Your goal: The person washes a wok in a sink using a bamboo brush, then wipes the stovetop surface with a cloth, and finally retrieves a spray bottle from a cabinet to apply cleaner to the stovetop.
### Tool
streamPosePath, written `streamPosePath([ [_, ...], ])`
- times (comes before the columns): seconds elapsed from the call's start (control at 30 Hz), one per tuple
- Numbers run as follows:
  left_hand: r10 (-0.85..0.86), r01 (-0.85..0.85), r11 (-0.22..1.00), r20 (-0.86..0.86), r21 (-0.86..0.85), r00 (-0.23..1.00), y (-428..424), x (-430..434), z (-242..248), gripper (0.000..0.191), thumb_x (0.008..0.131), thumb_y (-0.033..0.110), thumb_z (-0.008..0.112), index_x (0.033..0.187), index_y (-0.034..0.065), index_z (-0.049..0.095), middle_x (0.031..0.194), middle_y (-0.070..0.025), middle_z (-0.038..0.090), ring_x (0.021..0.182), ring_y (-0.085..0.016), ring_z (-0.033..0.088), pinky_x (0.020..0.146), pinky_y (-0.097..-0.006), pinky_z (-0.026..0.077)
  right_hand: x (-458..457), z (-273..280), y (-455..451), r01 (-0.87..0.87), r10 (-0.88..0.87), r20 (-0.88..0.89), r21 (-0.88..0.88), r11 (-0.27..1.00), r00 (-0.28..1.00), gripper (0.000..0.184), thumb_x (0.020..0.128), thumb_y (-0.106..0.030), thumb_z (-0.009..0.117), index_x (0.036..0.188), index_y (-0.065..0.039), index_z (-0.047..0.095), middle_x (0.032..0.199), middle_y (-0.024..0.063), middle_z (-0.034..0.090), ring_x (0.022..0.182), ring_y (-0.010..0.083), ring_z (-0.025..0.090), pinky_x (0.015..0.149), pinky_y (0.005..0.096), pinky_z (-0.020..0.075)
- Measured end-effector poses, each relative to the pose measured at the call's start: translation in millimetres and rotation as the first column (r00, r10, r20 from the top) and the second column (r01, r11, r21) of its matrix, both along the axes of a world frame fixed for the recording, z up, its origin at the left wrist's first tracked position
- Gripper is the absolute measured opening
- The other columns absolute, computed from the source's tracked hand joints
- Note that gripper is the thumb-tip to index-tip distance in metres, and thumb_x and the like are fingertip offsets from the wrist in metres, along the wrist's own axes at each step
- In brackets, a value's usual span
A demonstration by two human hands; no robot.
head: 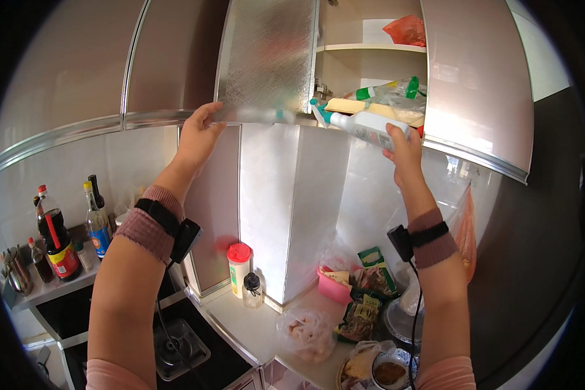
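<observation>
My right hand (403, 148) is closed around the lower part of a white spray bottle (370, 127) with a teal trigger head. The bottle lies tilted on its side, its nozzle toward the left, in front of the open wall cabinet's lower edge. My left hand (205, 127) is raised at the bottom corner of the open textured-glass cabinet door (268, 58), thumb and fingers apart; whether it touches the door is unclear. Inside the cabinet (370, 48), plastic packages (395, 92) and a pale yellow item (353, 107) fill the lower shelf, and a red plastic bag (405, 31) sits above.
Sauce bottles (61, 243) stand at the left, near a gas stove (175, 343). A red-lidded container (239, 268) and small black-capped bottle (252, 292) stand on the counter. Right of them are a bag of eggs (306, 336), food packets (363, 314), a pink basket (333, 287) and bowls (392, 370).
</observation>
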State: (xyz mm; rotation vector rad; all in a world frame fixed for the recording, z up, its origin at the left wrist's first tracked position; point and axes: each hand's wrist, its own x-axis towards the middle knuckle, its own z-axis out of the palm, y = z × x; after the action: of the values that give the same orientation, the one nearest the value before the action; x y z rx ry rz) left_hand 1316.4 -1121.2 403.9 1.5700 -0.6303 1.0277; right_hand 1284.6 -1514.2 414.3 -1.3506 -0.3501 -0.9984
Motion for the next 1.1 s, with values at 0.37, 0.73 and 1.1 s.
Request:
streamPosePath([
  [0.37, -0.812, 0.53, 0.582, -0.471, -0.617, 0.344, -77.4, -114.4, -197.0, 0.065, 0.087, 0.032, 0.072, 0.136, 0.0043, 0.039, 0.124, -0.0128, 0.056, 0.11, -0.023, 0.058, 0.091, -0.0392, 0.052, -84.0, -261.2, 151.4, 0.645, -0.153, 0.807, -0.324, 0.692, 0.57, 0.064, 0.071, -0.03, 0.081, 0.12, -0.01, 0.046, 0.131, 0.0188, 0.036, 0.119, 0.038, 0.038, 0.093, 0.045, 0.0406],
  [0.73, -0.435, 0.518, 0.832, -0.813, -0.199, 0.386, 47.8, -209.3, -398.3, 0.062, 0.07, 0.022, 0.084, 0.122, 0.0008, 0.057, 0.106, -0.005, 0.064, 0.096, -0.014, 0.059, 0.087, -0.0285, 0.048, -115.9, -374.8, 236.3, -0.978, 0.893, -0.439, 0.124, 0.17, 0.1, 0.08, 0.086, -0.028, 0.066, 0.147, -0.001, 0.021, 0.139, 0.0221, 0.045, 0.127, 0.0328, 0.047, 0.108, 0.0443, 0.0328],
  [1.1, -0.336, 0.197, 0.942, -0.726, -0.272, 0.6, 94.1, -280.8, -483.8, 0.068, 0.086, 0.044, 0.069, 0.132, 0.0002, 0.046, 0.119, -0.012, 0.058, 0.11, -0.02, 0.055, 0.098, -0.0336, 0.044, -147.8, -385.5, 337.0, -0.897, 0.784, -0.618, 0.314, 0.311, 0.056, 0.042, 0.086, -0.012, 0.066, 0.124, -0.003, 0.051, 0.119, 0.0133, 0.058, 0.094, 0.0246, 0.065, 0.066, 0.0319, 0.0529],
])
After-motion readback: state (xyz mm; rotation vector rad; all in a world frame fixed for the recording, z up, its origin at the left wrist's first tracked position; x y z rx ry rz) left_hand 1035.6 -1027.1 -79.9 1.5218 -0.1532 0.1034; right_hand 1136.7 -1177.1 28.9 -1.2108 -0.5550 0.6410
